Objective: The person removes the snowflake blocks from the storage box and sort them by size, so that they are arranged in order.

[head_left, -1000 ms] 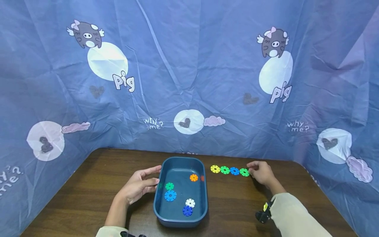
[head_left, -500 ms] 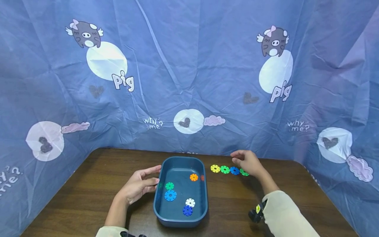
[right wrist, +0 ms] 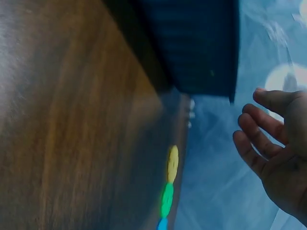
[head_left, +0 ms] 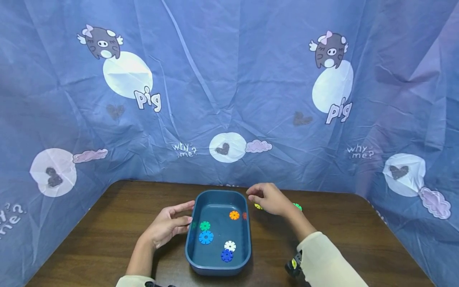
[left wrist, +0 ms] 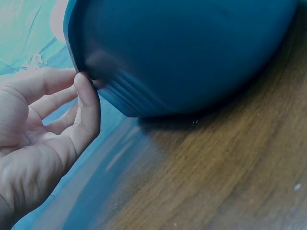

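Observation:
A dark blue rectangular bin (head_left: 218, 271) stands on the table, with several notched plastic discs inside, among them an orange disc (head_left: 234, 215), a light blue disc (head_left: 206, 237) and a white disc (head_left: 230, 246). My left hand (head_left: 166, 226) touches the bin's left rim with thumb and index fingertips, its fingers fairly straight. Near the bin's upper right rim, my right hand (head_left: 270, 199) hovers with bent, parted fingers and nothing between them. Beneath it runs a row of discs; the yellow disc (right wrist: 172, 164) and green disc (right wrist: 167, 200) show in the right wrist view.
The brown wooden table (head_left: 107, 223) ends at a blue printed cloth (head_left: 229, 91) hanging behind and at both sides. At the row's right end, a green disc (head_left: 297, 206) peeks out past the right hand.
My right hand has left the green disc at the row's right end and moved left over the row towards the bin. The left hand and bin stay put.

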A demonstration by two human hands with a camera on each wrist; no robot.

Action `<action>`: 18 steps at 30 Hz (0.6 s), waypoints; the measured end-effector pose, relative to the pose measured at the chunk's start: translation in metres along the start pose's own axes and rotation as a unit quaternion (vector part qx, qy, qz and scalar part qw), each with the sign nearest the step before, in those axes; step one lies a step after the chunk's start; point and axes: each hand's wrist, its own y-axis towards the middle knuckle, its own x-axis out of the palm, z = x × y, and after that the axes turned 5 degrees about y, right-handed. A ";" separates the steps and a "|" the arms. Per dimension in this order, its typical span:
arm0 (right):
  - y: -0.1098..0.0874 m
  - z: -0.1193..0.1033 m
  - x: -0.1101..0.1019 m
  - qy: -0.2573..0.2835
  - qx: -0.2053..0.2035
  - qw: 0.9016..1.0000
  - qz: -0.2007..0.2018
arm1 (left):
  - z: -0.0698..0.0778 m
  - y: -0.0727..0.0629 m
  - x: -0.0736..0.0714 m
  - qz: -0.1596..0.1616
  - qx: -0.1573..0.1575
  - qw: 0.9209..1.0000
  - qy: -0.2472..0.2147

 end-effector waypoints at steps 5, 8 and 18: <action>0.004 -0.024 0.016 -0.029 -0.055 0.997 -0.056 | -0.001 0.000 0.000 -0.001 0.002 1.000 -0.001; 0.006 -0.037 0.024 -0.065 -0.087 0.990 -0.088 | -0.001 -0.001 -0.001 0.000 0.002 1.000 0.001; 0.012 -0.060 0.052 -0.133 -0.126 0.968 -0.172 | 0.001 -0.001 -0.001 -0.004 -0.004 1.000 0.004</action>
